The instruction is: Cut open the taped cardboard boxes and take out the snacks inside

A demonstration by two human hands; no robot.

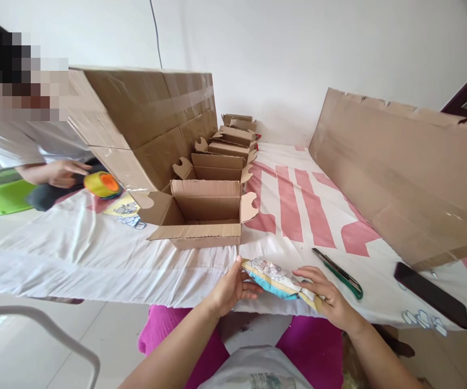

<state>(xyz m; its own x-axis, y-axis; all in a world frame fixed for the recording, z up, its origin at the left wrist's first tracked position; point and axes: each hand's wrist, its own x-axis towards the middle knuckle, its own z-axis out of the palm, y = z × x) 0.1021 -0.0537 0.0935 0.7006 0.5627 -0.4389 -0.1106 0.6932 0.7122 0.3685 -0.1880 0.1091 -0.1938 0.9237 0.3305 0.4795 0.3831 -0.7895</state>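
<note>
1. Packet (273, 277): yellow, white and turquoise, printed, held low over the near edge of the worktop (107, 265). It is in front of the nearest box, outside it.

2. Left hand (233, 287): fingers holding the packet's left end, thumb at the upper corner, other fingers curled below. Right hand (330, 302): fingers closed about the right end, some spread over its top.

3. Done, as far as visible: the nearest box (201, 232) is standing with walls up. More open boxes (217, 160) stand behind it in a row toward the wall.

4. Not done: the nearest box's flaps are spread outward, none folded shut. The packet is not in any box. Contents of the boxes farther back cannot be made out, so no count of finished ones.

5. Judgement: the packet is at a handling stage, both hands engaged; the nearest box looks ready in form but unclosed.

6. Lying by: green-handled cutter (340, 274) right of the packet, dark phone (431, 294) farther right, small blue-edged pieces (423, 320) near the phone.

7. At left, a co-worker's hand (65, 173) is beside a yellow-orange tape roll (102, 185); whether it grips the roll, cannot tell.
</note>
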